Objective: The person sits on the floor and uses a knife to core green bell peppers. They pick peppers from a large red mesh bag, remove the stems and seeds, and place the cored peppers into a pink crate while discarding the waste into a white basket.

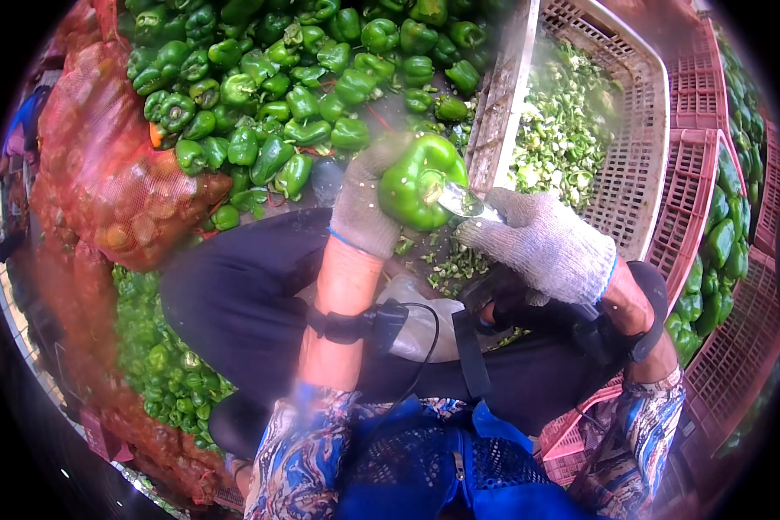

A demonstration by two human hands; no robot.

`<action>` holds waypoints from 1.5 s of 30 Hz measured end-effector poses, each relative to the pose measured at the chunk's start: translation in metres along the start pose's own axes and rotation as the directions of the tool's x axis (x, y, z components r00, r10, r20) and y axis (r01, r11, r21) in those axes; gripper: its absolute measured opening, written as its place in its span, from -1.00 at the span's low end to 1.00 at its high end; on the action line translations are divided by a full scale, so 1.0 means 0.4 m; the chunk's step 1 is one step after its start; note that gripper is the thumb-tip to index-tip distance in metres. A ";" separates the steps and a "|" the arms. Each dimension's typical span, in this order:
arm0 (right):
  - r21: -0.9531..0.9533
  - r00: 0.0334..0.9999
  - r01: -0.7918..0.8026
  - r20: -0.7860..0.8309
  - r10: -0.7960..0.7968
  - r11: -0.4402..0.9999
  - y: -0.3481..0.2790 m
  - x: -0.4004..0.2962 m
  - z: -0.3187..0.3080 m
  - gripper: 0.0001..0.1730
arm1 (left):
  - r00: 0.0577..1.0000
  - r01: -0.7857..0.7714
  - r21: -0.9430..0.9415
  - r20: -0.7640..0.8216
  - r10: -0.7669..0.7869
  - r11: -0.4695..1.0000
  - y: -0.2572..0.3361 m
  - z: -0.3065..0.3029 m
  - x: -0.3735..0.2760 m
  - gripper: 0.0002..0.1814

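Observation:
My left hand [365, 201], in a grey knitted glove, grips a large green bell pepper [406, 185] from its left side. The pepper's stem end is turned towards my right hand [546, 237], which wears a matching glove. Between its thumb and fingers, the right hand holds a shiny metal tool that looks like a spoon [465, 200]. The tool's tip touches the pepper beside the pale stem. Its handle is hidden inside the right glove. Small green trimmings [458, 268] lie on the ground below the hands.
A heap of green bell peppers [299, 97] spreads ahead. On the left stand red mesh sacks [114, 162]. A white plastic crate [630, 156] at the right holds chopped green trimmings [562, 123]. Pink crates [682, 201] with green peppers [725, 244] stand beyond it. My crossed legs [247, 279] lie beneath the hands.

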State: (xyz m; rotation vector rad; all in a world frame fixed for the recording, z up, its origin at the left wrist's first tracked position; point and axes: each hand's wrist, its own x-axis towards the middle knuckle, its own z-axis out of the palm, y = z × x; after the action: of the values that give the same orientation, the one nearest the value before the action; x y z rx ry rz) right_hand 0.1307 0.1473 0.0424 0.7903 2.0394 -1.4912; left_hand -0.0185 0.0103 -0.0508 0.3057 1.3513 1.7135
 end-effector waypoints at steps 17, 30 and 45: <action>0.143 0.966 0.258 -0.074 -0.249 0.956 0.101 0.036 0.085 -0.54 | 0.981 -0.091 0.142 0.184 0.064 0.986 -0.047 -0.040 0.007 -0.67; -0.035 0.969 0.221 -0.104 -0.224 0.975 0.125 0.012 0.078 -0.66 | 0.912 -0.407 0.509 0.278 0.303 0.759 -0.022 0.010 -0.008 -0.73; -0.593 0.698 0.395 -0.303 -0.649 0.702 0.195 -0.056 0.043 -0.55 | 0.959 0.198 -0.114 0.228 -0.168 0.974 -0.064 0.122 0.008 -0.71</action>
State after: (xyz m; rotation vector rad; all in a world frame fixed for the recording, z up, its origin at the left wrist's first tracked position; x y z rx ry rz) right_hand 0.2020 0.1456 0.0000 0.3742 3.0945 -0.9688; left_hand 0.0248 0.0439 -0.0560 0.2723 1.0643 1.5589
